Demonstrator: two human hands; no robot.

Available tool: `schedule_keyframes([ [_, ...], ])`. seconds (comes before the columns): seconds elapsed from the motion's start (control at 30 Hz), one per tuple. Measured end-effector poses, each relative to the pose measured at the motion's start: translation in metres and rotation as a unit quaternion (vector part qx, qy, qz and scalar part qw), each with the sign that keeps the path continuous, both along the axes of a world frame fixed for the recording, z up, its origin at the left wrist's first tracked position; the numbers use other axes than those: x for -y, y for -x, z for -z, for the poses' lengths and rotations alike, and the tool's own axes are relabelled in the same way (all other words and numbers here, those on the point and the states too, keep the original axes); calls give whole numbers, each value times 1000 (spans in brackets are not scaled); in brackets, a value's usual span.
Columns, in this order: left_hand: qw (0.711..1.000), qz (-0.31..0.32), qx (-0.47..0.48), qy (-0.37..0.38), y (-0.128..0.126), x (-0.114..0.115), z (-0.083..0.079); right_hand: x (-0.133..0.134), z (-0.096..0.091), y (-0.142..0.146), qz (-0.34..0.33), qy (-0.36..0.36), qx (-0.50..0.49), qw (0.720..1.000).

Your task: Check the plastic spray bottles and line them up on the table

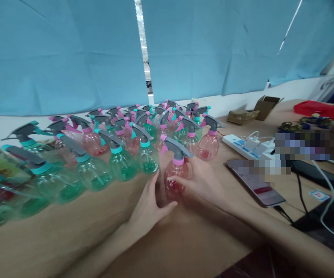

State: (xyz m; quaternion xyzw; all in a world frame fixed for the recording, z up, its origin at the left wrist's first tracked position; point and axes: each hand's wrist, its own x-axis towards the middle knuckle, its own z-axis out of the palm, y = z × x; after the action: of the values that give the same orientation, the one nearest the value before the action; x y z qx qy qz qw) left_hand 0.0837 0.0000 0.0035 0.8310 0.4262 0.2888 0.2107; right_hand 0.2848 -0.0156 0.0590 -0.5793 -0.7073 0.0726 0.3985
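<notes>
A clear pink spray bottle (pixel 171 173) with a grey trigger head and pink collar stands upright on the wooden table (pixel 120 224), in front of the other bottles. My right hand (pixel 200 179) is wrapped round its right side, thumb across the front. Just left of that bottle is my left hand (pixel 152 202), thumb and fingers spread apart, with nothing in it. Beyond my left hand stands a green spray bottle (pixel 148 158) with a teal collar; another green spray bottle (pixel 123 164) is beside it. Behind my right hand is a further pink spray bottle (pixel 208 146).
Several more green and pink spray bottles crowd the table's back and left. To the right lie a power strip (pixel 239 146), a phone (pixel 255 183) and cables. Farther back are an open cardboard box (pixel 242 116) and a red bag (pixel 320 110). A blue curtain (pixel 82 50) hangs behind.
</notes>
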Motion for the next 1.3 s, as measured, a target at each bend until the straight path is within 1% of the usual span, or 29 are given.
schedule_keyframes([
  [0.1,998,41,54,20,-16,3,0,20,-6,4,-17,18,11,1000],
  [0.2,988,83,123,41,-23,9,-2,32,-15,6,-50,19,12,999],
  [0.27,984,95,143,54,-24,13,-5,34,-23,5,-77,23,-7,997],
  [0.37,985,89,137,61,-23,16,-11,31,-32,3,-101,52,-49,992],
  [0.43,982,106,142,66,-23,17,-15,25,-33,4,-139,78,-103,982],
  [0.5,977,136,149,71,-23,17,-20,19,-31,7,-198,95,-168,961],
  [0.57,973,161,145,78,-22,17,-25,13,-27,13,-245,91,-219,940],
  [0.67,972,177,125,92,-19,17,-30,7,-23,24,-286,56,-274,917],
  [0.73,975,167,113,95,-14,15,-32,4,-22,31,-298,33,-296,907],
  [0.83,980,152,88,89,-5,11,-31,-3,-21,39,-285,20,-288,914],
  [0.9,984,148,58,74,3,8,-27,-8,-20,42,-274,20,-275,921],
  [0.97,990,135,14,40,13,3,-21,-14,-19,44,-271,25,-275,922],
  [1.03,991,119,-53,-6,25,-1,-13,-21,-17,45,-270,24,-285,920],
  [1.13,984,92,-139,-61,42,-5,-2,-29,-15,48,-273,12,-301,914],
  [1.2,978,74,-176,-88,51,-6,3,-34,-14,51,-276,9,-297,914],
  [1.3,969,57,-204,-128,60,-5,8,-39,-13,54,-286,15,-282,916],
])
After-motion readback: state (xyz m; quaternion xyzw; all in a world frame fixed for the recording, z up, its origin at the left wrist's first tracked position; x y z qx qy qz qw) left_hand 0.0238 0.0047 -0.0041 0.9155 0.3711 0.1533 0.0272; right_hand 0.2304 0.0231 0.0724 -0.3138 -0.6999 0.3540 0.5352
